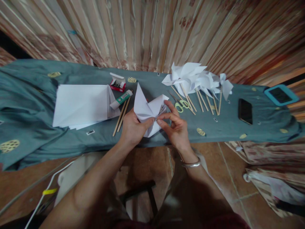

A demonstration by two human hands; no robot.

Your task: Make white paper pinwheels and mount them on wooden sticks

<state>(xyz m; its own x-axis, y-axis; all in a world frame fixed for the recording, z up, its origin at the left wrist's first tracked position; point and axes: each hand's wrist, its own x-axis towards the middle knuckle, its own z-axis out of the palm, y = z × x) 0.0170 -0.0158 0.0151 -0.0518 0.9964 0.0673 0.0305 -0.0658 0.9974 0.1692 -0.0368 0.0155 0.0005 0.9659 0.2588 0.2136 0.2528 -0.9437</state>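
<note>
Between my hands is a white paper pinwheel (150, 109), its blades folded toward the middle and one point sticking up. My left hand (134, 127) grips it from the left, thumb pressed near the centre. My right hand (175, 125) pinches at the centre with thumb and index finger; whether a small pin is there I cannot make out. Just left lie two wooden sticks (121, 116), a green and white glue tube (121, 99) and a small red box (118, 83) of dark pins, its lid up. Green-handled scissors (181, 106) rest beyond my right hand.
A stack of white paper (81, 105) lies on the left of the green cloth (226, 127). Several finished pinwheels (190, 76) on sticks are piled at the back right. Farther right are a dark phone (245, 111) and a blue-framed device (281, 94). Striped curtains (133, 31) hang behind.
</note>
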